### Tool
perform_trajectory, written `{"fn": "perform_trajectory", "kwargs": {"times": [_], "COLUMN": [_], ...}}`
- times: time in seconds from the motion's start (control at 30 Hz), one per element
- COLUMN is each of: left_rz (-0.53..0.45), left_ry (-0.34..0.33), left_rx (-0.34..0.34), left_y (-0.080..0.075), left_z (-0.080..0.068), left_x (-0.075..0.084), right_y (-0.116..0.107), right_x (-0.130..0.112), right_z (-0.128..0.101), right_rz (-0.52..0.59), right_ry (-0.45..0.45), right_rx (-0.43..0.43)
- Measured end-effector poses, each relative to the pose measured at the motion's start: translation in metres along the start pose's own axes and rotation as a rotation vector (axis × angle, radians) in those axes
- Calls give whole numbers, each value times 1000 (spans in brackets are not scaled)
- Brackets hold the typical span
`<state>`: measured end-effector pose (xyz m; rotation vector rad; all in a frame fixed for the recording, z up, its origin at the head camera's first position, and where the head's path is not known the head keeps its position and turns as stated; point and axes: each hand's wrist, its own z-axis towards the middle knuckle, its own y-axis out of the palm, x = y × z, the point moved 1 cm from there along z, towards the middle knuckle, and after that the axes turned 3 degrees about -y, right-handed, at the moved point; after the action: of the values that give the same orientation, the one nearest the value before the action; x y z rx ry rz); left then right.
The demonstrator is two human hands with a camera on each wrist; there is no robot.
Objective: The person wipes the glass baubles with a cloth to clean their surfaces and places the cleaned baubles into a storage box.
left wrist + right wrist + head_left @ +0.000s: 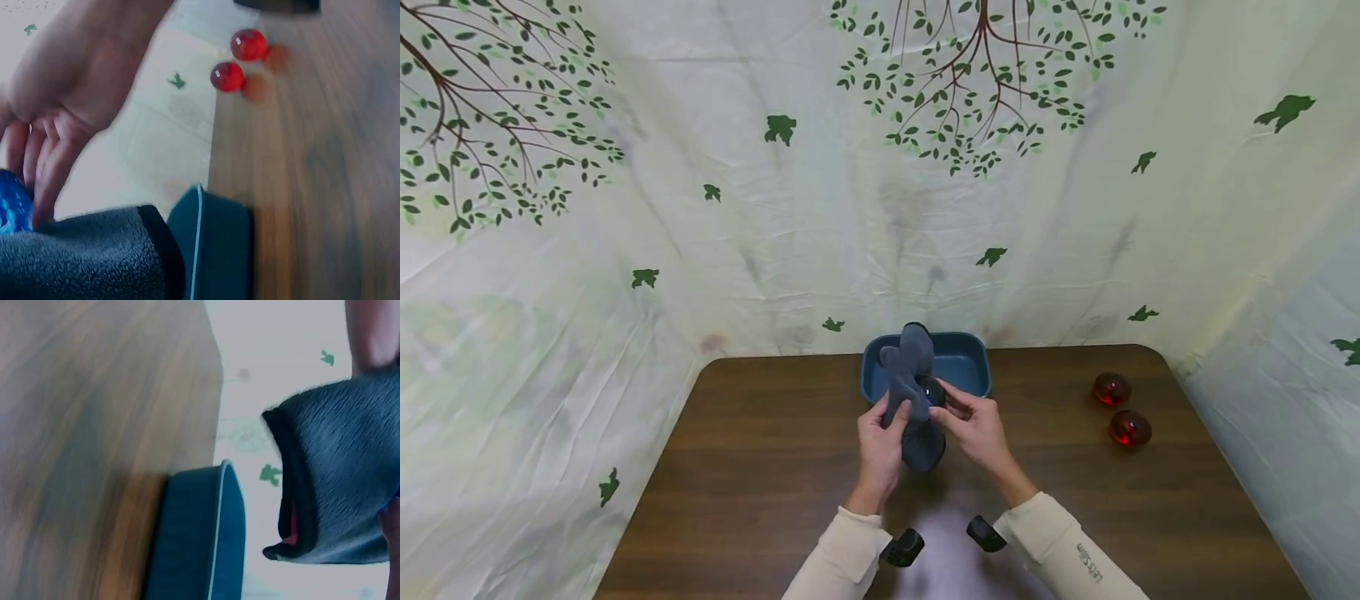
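Both hands hold the grey sock (pixel 912 379) just above the tabletop (pixel 760 467), near the blue tub (pixel 962 362); the left hand (pixel 880 437) pinches its cloth, the right hand (pixel 973 425) fingers a blue ball (pixel 12 209) at its mouth; a loose grip could drop the ball, I'd guess.

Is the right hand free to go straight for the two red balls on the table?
Probably not yet: the right hand is pinching a blue ball at the grey cloth. The path to the red balls looks unobstructed.
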<state>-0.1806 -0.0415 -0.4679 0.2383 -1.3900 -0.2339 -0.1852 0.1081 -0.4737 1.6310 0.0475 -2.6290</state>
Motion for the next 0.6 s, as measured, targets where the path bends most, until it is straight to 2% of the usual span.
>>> {"fn": "perform_trajectory", "kwargs": {"times": [0.07, 0.17, 0.3, 0.4, 0.47, 0.53, 0.6], "left_rz": [18, 34, 18, 2, 1, 8, 15], "left_ry": [27, 41, 1, -51, -84, -103, -102], "left_rx": [-25, -39, -22, 2, 8, 6, -8], "left_y": [1, 1, 0, -1, -2, -3, -3], "left_z": [1, 2, 3, 5, 7, 6, 5], "left_x": [0, 2, 4, 4, 3, 3, 2], "right_y": [2, 3, 3, 2, 0, -1, -2], "right_x": [-2, -4, -2, 0, 1, 2, 1], "right_z": [-1, -1, -1, 1, 2, 2, 2], "right_rz": [39, 62, 41, 85, 115, 102, 52], "right_ry": [66, 77, -37, -154, -198, -203, -155], "right_rx": [53, 83, 54, -14, -56, -72, -54]}}
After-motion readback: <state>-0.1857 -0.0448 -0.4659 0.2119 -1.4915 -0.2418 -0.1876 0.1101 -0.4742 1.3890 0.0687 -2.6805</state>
